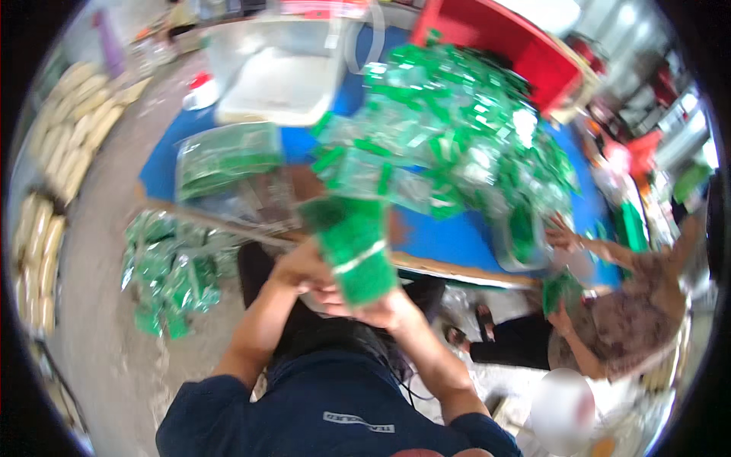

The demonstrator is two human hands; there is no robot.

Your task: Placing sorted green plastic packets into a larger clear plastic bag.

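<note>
A flat green bundle (362, 278) with a white band across its middle is in front of my body, above the table's near edge. It looks like a stack of small packets, but motion blurs it. My right hand (381, 308) grips its lower end from below. My left hand (298, 266) is closed against its left side, with the fingers partly hidden behind it. Just beyond lies a large heap of clear and green plastic packets (457, 129). A clear bag of green packets (228, 160) rests on the blue table (434, 240), left of the bundle.
A white plastic bin (278, 84) and a red-capped container (201, 91) stand far left; a red crate (502, 46) tips behind the heap. At the right a co-worker's hands (563, 236) are near a clear tub (521, 240). Bagged green packets (179, 270) lie on the floor.
</note>
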